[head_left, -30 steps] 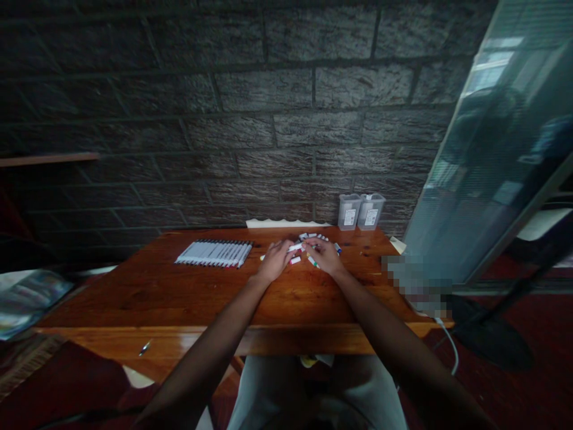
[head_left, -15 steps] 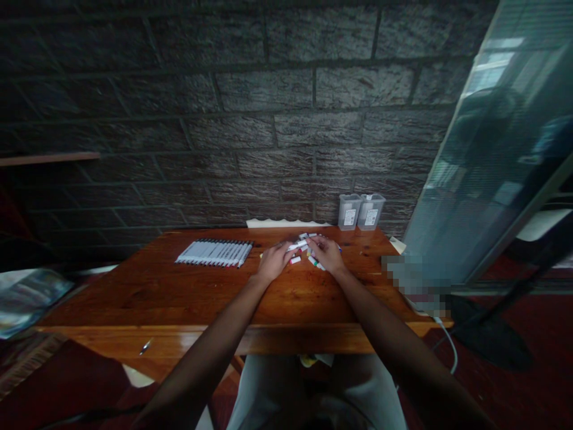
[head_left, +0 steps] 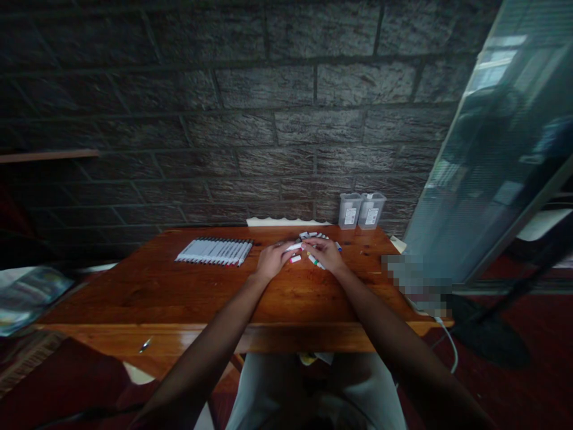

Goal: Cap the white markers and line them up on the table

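Note:
My left hand and my right hand rest side by side at the far middle of a wooden table. Their fingertips meet on one white marker, which both hands pinch. Around them lies a loose heap of white markers with coloured caps. A tidy row of several markers lies flat to the left of my left hand.
Two clear plastic boxes stand at the table's back right against a dark brick wall. A white scalloped strip lies along the back edge. A glass panel leans at the right, with a fan base and a white cable on the floor.
Both hands stay over the loose markers with only slight finger shifts. The view has nudged up a little.

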Demonstrator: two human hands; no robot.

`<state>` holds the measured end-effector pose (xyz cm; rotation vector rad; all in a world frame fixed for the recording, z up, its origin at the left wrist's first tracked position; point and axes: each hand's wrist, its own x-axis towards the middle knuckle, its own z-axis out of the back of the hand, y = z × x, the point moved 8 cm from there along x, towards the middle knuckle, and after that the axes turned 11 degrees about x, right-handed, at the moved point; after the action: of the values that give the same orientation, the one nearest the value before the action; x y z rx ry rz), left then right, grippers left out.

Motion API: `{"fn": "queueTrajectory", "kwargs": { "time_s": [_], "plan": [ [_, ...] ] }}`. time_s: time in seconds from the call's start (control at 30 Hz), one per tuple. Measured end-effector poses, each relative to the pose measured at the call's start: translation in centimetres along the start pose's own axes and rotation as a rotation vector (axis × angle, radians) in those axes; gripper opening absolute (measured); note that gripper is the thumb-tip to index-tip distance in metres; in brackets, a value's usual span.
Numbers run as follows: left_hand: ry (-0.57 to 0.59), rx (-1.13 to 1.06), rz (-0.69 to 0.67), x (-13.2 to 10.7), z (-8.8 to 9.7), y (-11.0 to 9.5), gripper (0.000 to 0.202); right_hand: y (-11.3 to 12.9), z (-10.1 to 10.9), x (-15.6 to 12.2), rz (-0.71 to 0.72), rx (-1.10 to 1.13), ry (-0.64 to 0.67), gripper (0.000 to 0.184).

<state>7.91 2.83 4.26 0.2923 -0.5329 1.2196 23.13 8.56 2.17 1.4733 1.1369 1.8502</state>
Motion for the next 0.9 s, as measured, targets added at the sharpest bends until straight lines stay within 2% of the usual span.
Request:
{"fn": "queueTrajectory", "kwargs": {
  "time_s": [0.27,0.4,0.6,0.9],
  "plan": [
    [0.014,0.055,0.007,-0.2,0.6,-0.8,0.040,1.6,-0.4,-0.4,-0.114,0.082,0.019,0.044],
    [0.019,0.093,0.074,-0.1,0.8,-0.4,0.041,1.4,0.2,-0.4,-0.133,0.054,-0.062,0.051],
    [-0.149,0.021,0.178,0.2,1.9,0.8,0.040,1.3,2.7,-0.3,-0.102,-0.080,-0.268,0.054],
    [-0.177,-0.083,0.203,0.3,1.3,1.7,0.040,0.9,2.3,-0.3,-0.101,-0.159,-0.237,0.051]
  ]
}}
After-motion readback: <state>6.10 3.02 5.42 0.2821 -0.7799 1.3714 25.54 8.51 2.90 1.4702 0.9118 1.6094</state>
